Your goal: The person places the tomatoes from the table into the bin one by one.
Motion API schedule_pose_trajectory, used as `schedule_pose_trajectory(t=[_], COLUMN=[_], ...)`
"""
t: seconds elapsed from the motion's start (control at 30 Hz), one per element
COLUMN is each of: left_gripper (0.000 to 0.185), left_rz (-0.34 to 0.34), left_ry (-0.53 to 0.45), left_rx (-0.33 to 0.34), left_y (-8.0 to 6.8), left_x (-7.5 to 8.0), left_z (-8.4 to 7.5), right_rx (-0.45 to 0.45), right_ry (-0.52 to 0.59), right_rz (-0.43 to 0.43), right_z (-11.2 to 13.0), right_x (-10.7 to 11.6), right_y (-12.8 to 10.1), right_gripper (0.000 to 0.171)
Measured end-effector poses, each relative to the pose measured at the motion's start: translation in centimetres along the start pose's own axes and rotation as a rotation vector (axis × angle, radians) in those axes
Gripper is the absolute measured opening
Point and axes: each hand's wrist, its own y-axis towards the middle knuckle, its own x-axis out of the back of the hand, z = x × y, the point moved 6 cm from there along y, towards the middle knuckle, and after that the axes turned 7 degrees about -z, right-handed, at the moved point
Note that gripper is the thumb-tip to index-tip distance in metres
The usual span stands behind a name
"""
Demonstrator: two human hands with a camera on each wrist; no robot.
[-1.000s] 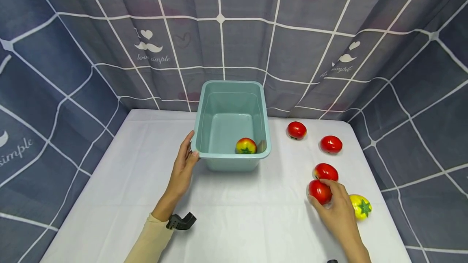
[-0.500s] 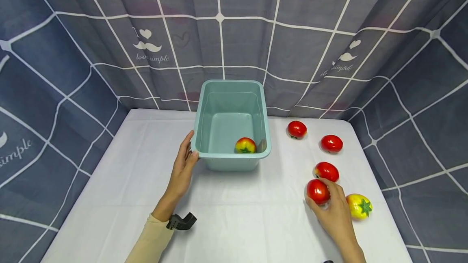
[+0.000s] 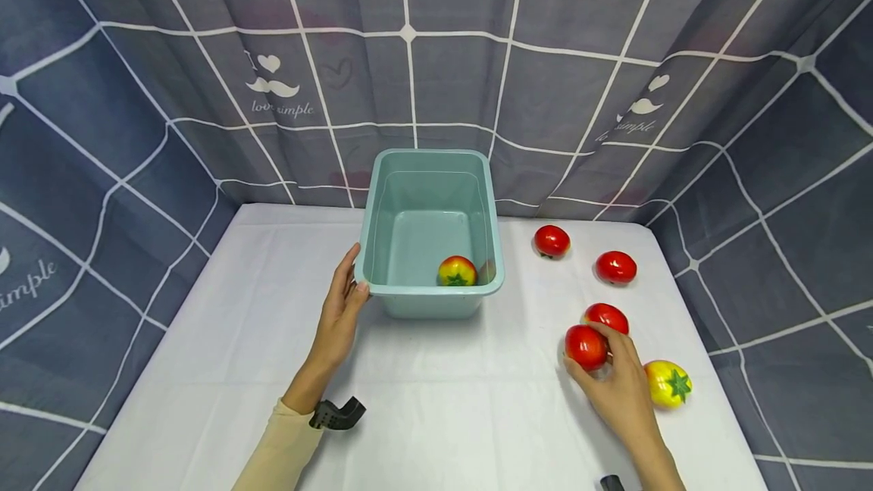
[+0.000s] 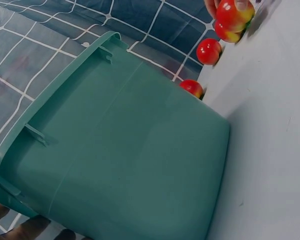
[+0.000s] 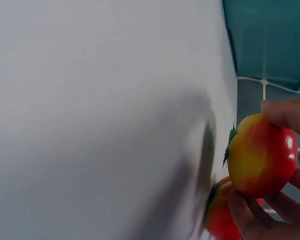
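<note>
While the left hand (image 3: 341, 317) steadies the tub (image 3: 430, 301), the right hand (image 3: 617, 389) grips a tomato (image 3: 585, 347).

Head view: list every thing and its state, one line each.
Teal bin: upright, holds one tomato.
Tomato in bin: lying at the near wall.
Held tomato: gripped by right hand.
Left hand: touching the bin's corner.
Three red tomatoes: loose on table.
Yellow tomato: loose on table.
</note>
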Motion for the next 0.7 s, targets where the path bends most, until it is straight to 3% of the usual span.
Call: schedule_pose_trajectory(t=[0.23,0.7], left_gripper=[0.062,0.061], left_rz=[0.003,0.014], left_ry=[-0.006,-0.018], left_rx=[0.000,0.001], left_y=[-0.1,-0.1], left_x=[0.3,0.2], left_z=[0.2,0.1], right_rx=[0.066,0.205], right_ry=[0.026,0.205], right_rz=[-0.013,-0.061], right_z=[2.2,8.2], right_x=[-0.2,-0.3], right_y=[1.8,6.6], right_gripper=[0.074,0.075])
